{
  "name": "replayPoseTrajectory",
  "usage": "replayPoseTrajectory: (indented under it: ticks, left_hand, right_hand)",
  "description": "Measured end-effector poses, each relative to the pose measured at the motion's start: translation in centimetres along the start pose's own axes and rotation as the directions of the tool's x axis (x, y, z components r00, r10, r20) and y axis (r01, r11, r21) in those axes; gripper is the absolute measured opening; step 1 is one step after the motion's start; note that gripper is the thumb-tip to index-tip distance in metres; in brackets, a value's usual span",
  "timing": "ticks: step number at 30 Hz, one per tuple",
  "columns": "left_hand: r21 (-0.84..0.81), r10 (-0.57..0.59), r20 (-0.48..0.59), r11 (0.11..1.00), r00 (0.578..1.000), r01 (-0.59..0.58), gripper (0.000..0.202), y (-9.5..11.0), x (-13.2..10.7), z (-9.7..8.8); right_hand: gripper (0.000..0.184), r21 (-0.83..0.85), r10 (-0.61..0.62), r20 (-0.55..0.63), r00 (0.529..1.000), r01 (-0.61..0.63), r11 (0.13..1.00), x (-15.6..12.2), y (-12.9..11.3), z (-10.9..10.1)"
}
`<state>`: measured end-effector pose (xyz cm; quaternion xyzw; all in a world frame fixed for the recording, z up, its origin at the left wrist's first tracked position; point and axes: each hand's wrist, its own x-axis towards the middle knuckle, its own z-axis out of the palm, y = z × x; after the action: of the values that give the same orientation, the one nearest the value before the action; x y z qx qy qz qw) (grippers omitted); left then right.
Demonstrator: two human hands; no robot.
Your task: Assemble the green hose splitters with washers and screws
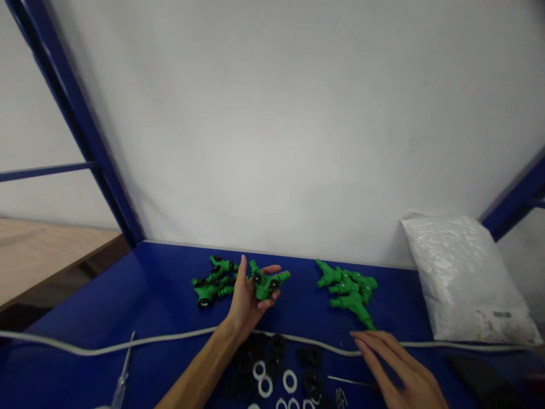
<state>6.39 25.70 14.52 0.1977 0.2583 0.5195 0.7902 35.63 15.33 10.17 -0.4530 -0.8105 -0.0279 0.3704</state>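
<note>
My left hand (251, 298) is closed around a green Y-shaped hose splitter (264, 283) with two black knobs, held up with its branches apart. Just behind and to its left lie several similar green splitters (213, 281) with black parts on them. My right hand (398, 369) is low on the right, its fingers stretched out with nothing visible in them. A pile of green splitters (351, 289) without visible black parts lies beyond its fingertips. White rings (290, 381) and black ring-like parts (313, 358) are spread between my arms.
A white cable (170, 338) runs across the blue table (162, 284). On the left is a screwdriver (123, 378); a thin metal shaft (349, 380) and small pins (341, 397) lie near my right hand. A white plastic package (472, 278) stands against the wall at right.
</note>
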Motion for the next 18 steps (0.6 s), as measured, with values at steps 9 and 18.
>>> replayPoseTrajectory:
  ticks: [9, 18]
  left_hand:
    - [0.072, 0.053, -0.007, 0.996, 0.999, -0.053, 0.052, -0.7, 0.9, -0.5]
    - [0.175, 0.186, 0.146, 0.962, 0.972, -0.211, 0.041, -3.1, 1.0, -0.5]
  right_hand:
    - [0.027, 0.22, 0.196, 0.136, 0.971, -0.223, 0.95, 1.3, -2.6, 2.9]
    - [0.059, 0.713, 0.542, 0.426, 0.725, -0.638, 0.291, 7.9, -7.0, 5.5]
